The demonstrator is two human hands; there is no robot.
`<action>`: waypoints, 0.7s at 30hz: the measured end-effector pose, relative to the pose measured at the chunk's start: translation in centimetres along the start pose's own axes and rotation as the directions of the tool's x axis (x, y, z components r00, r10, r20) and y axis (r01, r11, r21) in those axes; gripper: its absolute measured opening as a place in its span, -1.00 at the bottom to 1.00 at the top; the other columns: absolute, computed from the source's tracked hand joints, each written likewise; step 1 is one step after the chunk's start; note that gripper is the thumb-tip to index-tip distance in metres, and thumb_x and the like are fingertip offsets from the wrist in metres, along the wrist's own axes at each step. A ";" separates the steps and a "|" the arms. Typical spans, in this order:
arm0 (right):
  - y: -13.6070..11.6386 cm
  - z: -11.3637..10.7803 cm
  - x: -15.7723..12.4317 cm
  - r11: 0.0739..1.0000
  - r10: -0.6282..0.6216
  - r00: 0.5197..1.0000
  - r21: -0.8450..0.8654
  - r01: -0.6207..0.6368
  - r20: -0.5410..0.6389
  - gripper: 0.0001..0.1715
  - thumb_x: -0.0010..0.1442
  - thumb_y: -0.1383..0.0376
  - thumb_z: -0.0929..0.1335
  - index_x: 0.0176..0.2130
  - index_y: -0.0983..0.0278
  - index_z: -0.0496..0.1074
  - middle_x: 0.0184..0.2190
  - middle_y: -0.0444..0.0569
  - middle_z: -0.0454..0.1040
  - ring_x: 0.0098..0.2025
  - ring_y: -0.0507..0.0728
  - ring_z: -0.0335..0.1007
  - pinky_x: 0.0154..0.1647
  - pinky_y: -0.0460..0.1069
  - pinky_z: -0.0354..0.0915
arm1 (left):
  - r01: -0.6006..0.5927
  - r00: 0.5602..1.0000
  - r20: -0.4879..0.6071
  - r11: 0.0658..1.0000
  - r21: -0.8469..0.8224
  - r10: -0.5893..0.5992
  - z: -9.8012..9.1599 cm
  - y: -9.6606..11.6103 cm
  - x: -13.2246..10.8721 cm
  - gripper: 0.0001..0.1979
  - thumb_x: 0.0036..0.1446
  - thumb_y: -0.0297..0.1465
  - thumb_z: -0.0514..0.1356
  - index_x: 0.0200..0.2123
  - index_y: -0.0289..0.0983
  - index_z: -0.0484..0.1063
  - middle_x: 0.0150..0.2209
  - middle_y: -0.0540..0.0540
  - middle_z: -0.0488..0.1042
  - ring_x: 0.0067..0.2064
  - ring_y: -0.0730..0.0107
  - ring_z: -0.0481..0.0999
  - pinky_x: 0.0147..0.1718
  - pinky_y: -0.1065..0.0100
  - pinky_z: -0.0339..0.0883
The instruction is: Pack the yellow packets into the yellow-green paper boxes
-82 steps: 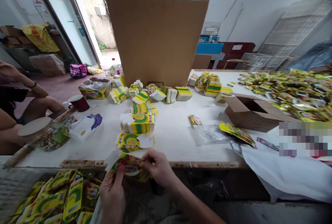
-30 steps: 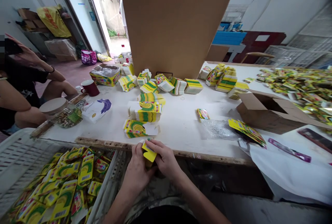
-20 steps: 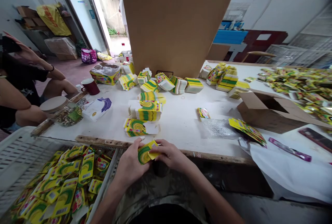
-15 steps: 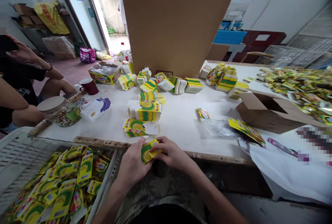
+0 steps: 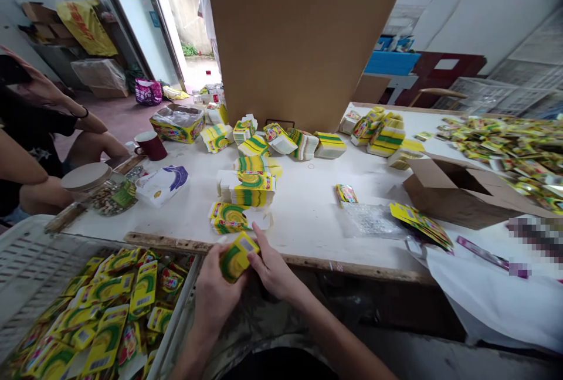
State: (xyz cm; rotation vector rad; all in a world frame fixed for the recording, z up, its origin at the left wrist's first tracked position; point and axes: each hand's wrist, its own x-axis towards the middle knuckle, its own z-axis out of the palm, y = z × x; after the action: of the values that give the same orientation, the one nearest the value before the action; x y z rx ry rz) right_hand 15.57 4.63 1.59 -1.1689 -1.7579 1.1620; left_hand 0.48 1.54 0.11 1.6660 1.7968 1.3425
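My left hand (image 5: 215,292) grips a small yellow-and-green carton (image 5: 236,255), now folded into a box shape, just below the table's front edge. My right hand (image 5: 273,268) is closed against the carton's right side with its fingers pinching it. Just beyond, on the white table (image 5: 303,216), lies a pile of flat yellow-green carton blanks (image 5: 229,217), with a taller stack (image 5: 248,189) behind it. A white slatted crate (image 5: 35,251) at my lower left holds several folded cartons (image 5: 109,315).
A tall brown cardboard sheet (image 5: 303,34) stands at the table's back. An open brown box (image 5: 461,189), a clear bag (image 5: 369,220), yellow cards (image 5: 420,224) and a heap of sachets (image 5: 501,145) lie right. A jar (image 5: 99,189), red mug (image 5: 149,145) and a seated person (image 5: 35,145) are left.
The flat printed blank I held has been folded into a small box. Both hands have shifted slightly left with it, towards the crate.
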 end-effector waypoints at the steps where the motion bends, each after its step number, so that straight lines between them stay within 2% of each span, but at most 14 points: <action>1: -0.1 0.0 0.7 0.997 -0.003 1.000 -0.074 0.003 0.004 -0.39 0.29 0.28 0.23 0.27 0.32 0.03 0.03 0.09 0.41 -0.08 0.07 0.44 -0.01 -0.02 0.33 | 0.073 0.991 -0.106 0.989 -0.125 -0.087 -0.4 -0.2 0.2 -0.37 -0.18 -0.26 0.38 -0.02 -0.25 0.26 -0.12 -0.20 0.44 -0.10 0.06 0.48 -0.06 0.03 0.35; 2: -0.2 -0.2 1.5 0.989 0.002 1.000 -0.147 -0.004 -0.013 -0.46 0.27 0.28 0.26 0.21 0.31 0.15 -0.04 0.05 0.45 -0.17 0.05 0.45 -0.09 -0.05 0.35 | 0.122 0.958 -0.216 0.949 -0.289 -0.189 -1.0 -0.3 0.4 -0.36 -0.17 -0.23 0.39 -0.02 -0.23 0.24 -0.12 -0.16 0.42 -0.11 0.11 0.48 -0.04 0.05 0.35; 3: -0.2 -0.3 2.5 0.976 0.012 0.999 -0.216 -0.023 -0.050 -0.54 0.25 0.28 0.29 0.13 0.31 0.26 -0.08 0.04 0.46 -0.21 0.05 0.45 -0.12 -0.06 0.35 | 0.139 0.902 -0.304 0.873 -0.467 -0.307 -1.5 -0.5 0.8 -0.38 -0.14 -0.18 0.36 -0.02 -0.21 0.23 -0.11 -0.14 0.41 -0.09 0.16 0.47 -0.01 0.08 0.33; 4: -0.1 -0.4 3.5 0.963 0.022 0.995 -0.267 -0.046 -0.095 -0.62 0.23 0.28 0.31 0.04 0.31 0.34 -0.09 0.05 0.45 -0.20 0.06 0.43 -0.11 -0.05 0.34 | 0.138 0.830 -0.344 0.760 -0.635 -0.439 -2.1 -0.7 1.1 -0.42 -0.09 -0.12 0.32 -0.04 -0.20 0.23 -0.11 -0.12 0.40 -0.07 0.20 0.47 0.03 0.10 0.30; 5: 0.0 -0.5 4.6 0.950 0.029 0.990 -0.305 -0.070 -0.135 -0.65 0.21 0.28 0.33 0.00 0.32 0.37 -0.08 0.09 0.43 -0.15 0.10 0.41 -0.07 -0.02 0.31 | 0.133 0.756 -0.330 0.626 -0.768 -0.565 -2.6 -1.0 1.4 -0.47 -0.04 -0.04 0.25 -0.08 -0.21 0.25 -0.11 -0.12 0.39 -0.04 0.21 0.45 0.07 0.12 0.26; 7: 0.5 -0.3 6.7 0.923 0.045 0.981 -0.368 -0.113 -0.190 -0.67 0.14 0.31 0.39 -0.07 0.35 0.42 -0.08 0.18 0.41 -0.05 0.21 0.35 -0.01 0.08 0.25 | 0.148 0.638 -0.201 0.374 -0.915 -0.743 -3.3 -1.3 1.8 -0.50 0.02 0.06 0.14 -0.19 -0.22 0.27 -0.11 -0.14 0.38 0.00 0.23 0.43 0.12 0.14 0.22; 8: 0.7 -0.1 7.5 0.907 0.052 0.977 -0.399 -0.133 -0.207 -0.68 0.09 0.33 0.42 -0.12 0.37 0.44 -0.09 0.22 0.40 -0.02 0.27 0.32 0.00 0.13 0.23 | 0.169 0.600 -0.135 0.290 -0.942 -0.789 -3.4 -1.4 1.8 -0.51 0.03 0.08 0.13 -0.22 -0.22 0.27 -0.11 -0.15 0.37 0.01 0.24 0.43 0.13 0.14 0.21; 9: 0.9 0.2 8.1 0.893 0.056 0.974 -0.426 -0.147 -0.218 -0.69 0.03 0.37 0.45 -0.17 0.38 0.45 -0.11 0.25 0.41 -0.01 0.32 0.30 0.00 0.16 0.20 | 0.191 0.583 -0.093 0.248 -0.950 -0.807 -3.4 -1.4 1.6 -0.53 0.04 0.06 0.14 -0.23 -0.22 0.27 -0.11 -0.15 0.37 0.01 0.25 0.43 0.14 0.13 0.20; 11: 1.3 0.9 8.8 0.872 0.055 0.972 -0.463 -0.159 -0.230 -0.69 -0.05 0.43 0.48 -0.24 0.40 0.45 -0.14 0.29 0.41 -0.01 0.38 0.28 -0.02 0.20 0.18 | 0.225 0.613 -0.070 0.260 -0.939 -0.787 -3.0 -1.3 1.2 -0.59 0.08 -0.02 0.16 -0.22 -0.23 0.30 -0.12 -0.13 0.38 -0.03 0.30 0.44 0.15 0.11 0.18; 14: 1.3 1.2 8.6 0.871 0.038 0.973 -0.470 -0.143 -0.227 -0.68 -0.03 0.45 0.45 -0.21 0.38 0.39 -0.16 0.24 0.42 -0.06 0.33 0.30 -0.07 0.15 0.19 | 0.268 0.677 -0.053 0.313 -0.911 -0.734 -1.9 -0.9 0.5 -0.66 0.10 -0.10 0.18 -0.19 -0.23 0.34 -0.16 -0.10 0.42 -0.14 0.35 0.45 0.12 0.10 0.19; 16: 0.8 1.0 7.8 0.887 0.031 0.978 -0.444 -0.122 -0.208 -0.70 0.02 0.45 0.41 -0.20 0.34 0.34 -0.25 0.11 0.45 -0.17 0.23 0.35 -0.15 0.08 0.23 | 0.293 0.729 -0.009 0.323 -0.900 -0.684 -1.1 -0.7 0.2 -0.62 0.07 -0.10 0.21 -0.14 -0.22 0.35 -0.17 -0.11 0.44 -0.15 0.34 0.46 0.05 0.13 0.25; 18: -0.1 0.5 6.5 0.908 0.020 0.983 -0.407 -0.095 -0.184 -0.70 0.06 0.41 0.39 -0.18 0.30 0.28 -0.35 -0.05 0.44 -0.30 0.13 0.36 -0.26 -0.01 0.24 | 0.300 0.800 0.049 0.328 -0.896 -0.598 -0.5 -0.4 0.1 -0.53 0.01 -0.07 0.25 -0.09 -0.22 0.36 -0.11 -0.14 0.44 -0.09 0.28 0.45 0.00 0.17 0.28; 21: -1.8 0.0 3.8 0.954 -0.020 0.997 -0.300 -0.005 -0.081 -0.70 0.03 0.38 0.42 -0.25 0.25 0.24 -0.44 -0.20 0.37 -0.42 0.03 0.29 -0.39 -0.10 0.18 | 0.229 0.882 0.068 0.299 -0.926 -0.466 0.1 0.7 0.2 -0.48 -0.10 -0.03 0.31 -0.13 -0.21 0.40 -0.09 -0.15 0.44 -0.06 0.20 0.43 -0.04 0.19 0.33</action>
State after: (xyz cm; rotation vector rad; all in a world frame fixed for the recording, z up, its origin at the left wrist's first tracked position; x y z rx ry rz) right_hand 13.73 7.90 3.58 -1.3641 -1.9182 0.8461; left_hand 0.91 1.64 0.70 0.4482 0.9485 1.8220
